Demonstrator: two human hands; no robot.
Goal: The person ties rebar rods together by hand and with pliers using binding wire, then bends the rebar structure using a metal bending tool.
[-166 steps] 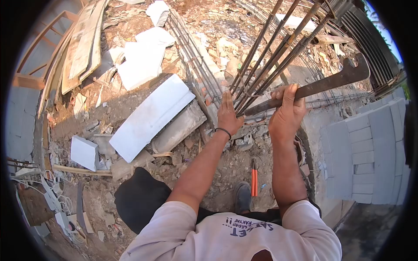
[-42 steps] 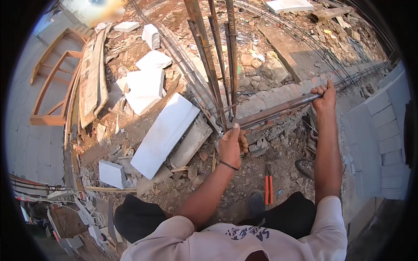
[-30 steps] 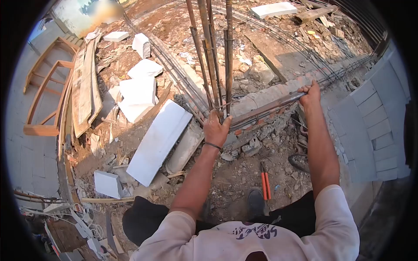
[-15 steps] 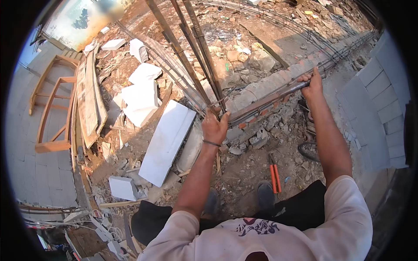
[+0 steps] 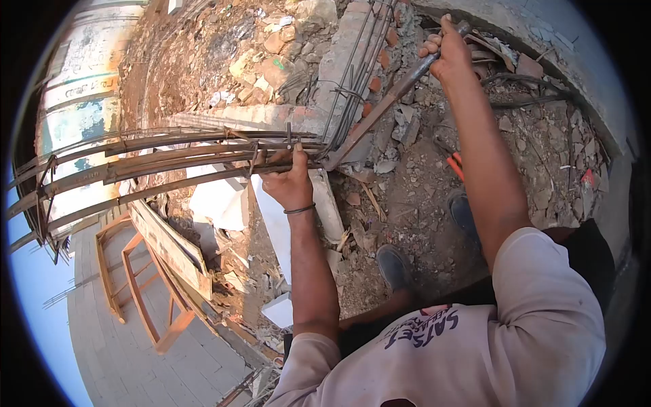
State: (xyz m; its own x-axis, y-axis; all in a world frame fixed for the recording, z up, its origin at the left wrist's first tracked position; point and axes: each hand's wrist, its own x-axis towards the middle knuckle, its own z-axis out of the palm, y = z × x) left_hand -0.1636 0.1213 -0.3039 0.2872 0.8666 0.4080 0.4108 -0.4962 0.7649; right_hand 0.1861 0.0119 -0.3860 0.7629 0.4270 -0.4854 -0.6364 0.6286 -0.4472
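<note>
My left hand (image 5: pixel 290 182) is closed around the rusty rebars (image 5: pixel 169 161) of a tied bundle, near the base where they meet the masonry; its thumb points up. The bundle runs off to the left, with stirrup ties around it. My right hand (image 5: pixel 449 57) grips the round, pipe-like end of a long steel bar (image 5: pixel 386 105). That bar slants down to the rebars' bend, just right of my left hand. How its lower end meets the rebars is hard to make out. Red-handled cutters or pliers (image 5: pixel 456 165) lie on the ground, partly behind my right forearm.
More thin rebars (image 5: pixel 356 74) lie along a low masonry strip at the top. White blocks (image 5: pixel 220 207), planks (image 5: pixel 169 251) and a wooden frame (image 5: pixel 152 292) are at left. Rubble surrounds my shoes (image 5: pixel 395 266). Dark tubing (image 5: pixel 525 102) lies at right.
The view has turned, so the rebar bundle now points left instead of up. Both hands keep their holds; the steel bar now slants more steeply across the view.
</note>
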